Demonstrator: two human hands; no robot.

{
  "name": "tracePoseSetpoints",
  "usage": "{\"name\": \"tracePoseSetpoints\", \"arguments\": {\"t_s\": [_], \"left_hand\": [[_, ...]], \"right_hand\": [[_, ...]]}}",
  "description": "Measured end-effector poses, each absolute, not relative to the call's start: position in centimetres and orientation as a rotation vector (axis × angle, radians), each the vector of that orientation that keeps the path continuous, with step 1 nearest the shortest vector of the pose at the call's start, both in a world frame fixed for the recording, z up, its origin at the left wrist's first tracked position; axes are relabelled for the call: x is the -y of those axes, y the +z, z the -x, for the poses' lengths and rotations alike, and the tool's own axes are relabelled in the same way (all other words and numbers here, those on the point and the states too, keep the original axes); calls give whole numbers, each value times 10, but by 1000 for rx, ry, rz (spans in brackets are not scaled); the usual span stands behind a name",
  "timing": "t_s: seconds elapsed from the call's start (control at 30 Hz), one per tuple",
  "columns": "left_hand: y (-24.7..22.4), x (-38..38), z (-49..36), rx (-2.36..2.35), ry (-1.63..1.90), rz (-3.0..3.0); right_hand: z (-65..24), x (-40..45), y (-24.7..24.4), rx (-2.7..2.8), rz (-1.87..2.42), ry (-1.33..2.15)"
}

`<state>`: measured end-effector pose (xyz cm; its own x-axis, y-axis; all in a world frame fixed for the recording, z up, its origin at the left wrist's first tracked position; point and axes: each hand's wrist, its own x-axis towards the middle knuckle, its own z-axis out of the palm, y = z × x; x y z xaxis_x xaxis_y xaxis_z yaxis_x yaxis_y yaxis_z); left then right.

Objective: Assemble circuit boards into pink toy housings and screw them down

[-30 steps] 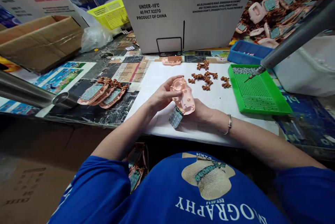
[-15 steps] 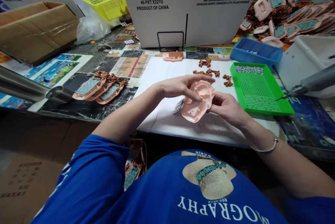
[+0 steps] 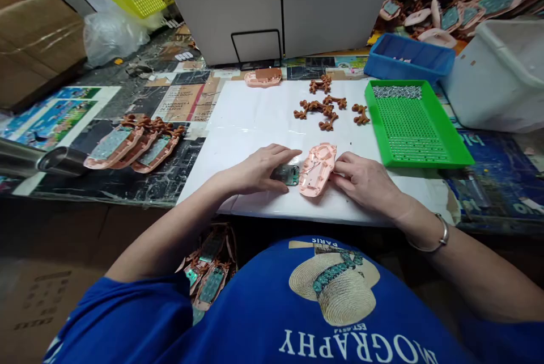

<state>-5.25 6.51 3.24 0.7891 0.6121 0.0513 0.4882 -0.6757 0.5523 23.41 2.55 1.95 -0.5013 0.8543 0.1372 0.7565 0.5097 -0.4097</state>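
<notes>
A pink plastic shell half point(image 3: 313, 180) lies on the white sheet, its hollow inside facing up. My right hand point(image 3: 363, 182) pinches its right edge between thumb and fingers. Just left of the shell, my left hand point(image 3: 259, 170) is closed around a small green circuit board point(image 3: 290, 174), partly covered by the fingers. Thin wires run from the board to the shell. Beyond the hands, several brown bone-shaped plastic pieces point(image 3: 327, 120) are scattered on the sheet. Another pink shell point(image 3: 264, 77) rests at the sheet's far edge.
To the right stands a green tray point(image 3: 419, 151) of small metal screws, with a blue bin point(image 3: 408, 60) and a white tub point(image 3: 501, 80) behind it. Shells with boards point(image 3: 110, 145) are stacked at left beside a metal tube point(image 3: 63, 161). A large carton point(image 3: 255, 18) blocks the back.
The shell has been lowered from the hands onto the sheet. My left hand has let go of it, moved left and taken the circuit board. Another brown piece now shows. The view has shifted.
</notes>
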Motion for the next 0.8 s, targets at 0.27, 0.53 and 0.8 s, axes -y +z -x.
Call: {"name": "tracePoseSetpoints", "arguments": {"t_s": [0.27, 0.53, 0.8], "left_hand": [[34, -17, 18, -1008, 621, -2895], [6, 4, -4, -1065, 1097, -2859], [6, 3, 48, -624, 982, -2724]], "right_hand": [[-234, -26, 11, 2422, 1312, 395], [-235, -28, 11, 2306, 1190, 567], [-238, -49, 15, 2316, 1194, 467]]}}
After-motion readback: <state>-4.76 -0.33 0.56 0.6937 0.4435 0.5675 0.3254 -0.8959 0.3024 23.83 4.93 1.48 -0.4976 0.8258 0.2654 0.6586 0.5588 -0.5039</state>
